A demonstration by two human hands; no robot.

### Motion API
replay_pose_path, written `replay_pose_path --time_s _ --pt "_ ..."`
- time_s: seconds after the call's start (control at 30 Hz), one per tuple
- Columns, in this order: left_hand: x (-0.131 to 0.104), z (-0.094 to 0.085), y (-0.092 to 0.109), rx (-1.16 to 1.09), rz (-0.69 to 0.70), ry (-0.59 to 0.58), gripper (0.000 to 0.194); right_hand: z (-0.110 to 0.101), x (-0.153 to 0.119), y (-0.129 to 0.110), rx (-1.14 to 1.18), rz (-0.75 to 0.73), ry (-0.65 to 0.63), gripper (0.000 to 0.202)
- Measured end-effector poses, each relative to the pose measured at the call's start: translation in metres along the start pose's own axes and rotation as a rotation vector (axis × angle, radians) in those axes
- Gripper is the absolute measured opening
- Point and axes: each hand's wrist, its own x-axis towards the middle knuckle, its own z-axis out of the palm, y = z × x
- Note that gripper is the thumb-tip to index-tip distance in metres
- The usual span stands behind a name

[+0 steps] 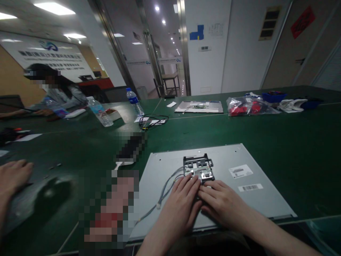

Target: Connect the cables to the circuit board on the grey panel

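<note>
A flat grey metal display panel [218, 160] lies in front of me, its back facing up. On its middle sits a black bracket [197, 161] carrying a small circuit board [206, 175] with connectors. My left hand [185, 193] is closed at the bracket's near left edge, fingers together over the board. Beside it, my right hand [223, 197] is closed at the near right edge, its fingertips almost meeting the left ones. Both hands cover the near part of the bracket. Grey cables [162, 195] run from the board across the panel's left side.
Left of the panel lie a phone [131, 147] and a blurred pinkish item [117, 199]. Another person's hand [14, 177] rests at far left. Water bottles [99, 112], a black coiled cable [154, 121], a second panel [198, 106] and bagged red items [247, 106] stand farther back.
</note>
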Motion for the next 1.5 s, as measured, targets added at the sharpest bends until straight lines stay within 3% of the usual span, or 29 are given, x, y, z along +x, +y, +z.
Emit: replay_pose_path --time_s 1.5 --pt "-0.0003 -0.0022 0.0008 0.000 0.001 0.011 0.054 0.0024 -0.0006 0.0017 0.002 -0.012 0.010 0.029"
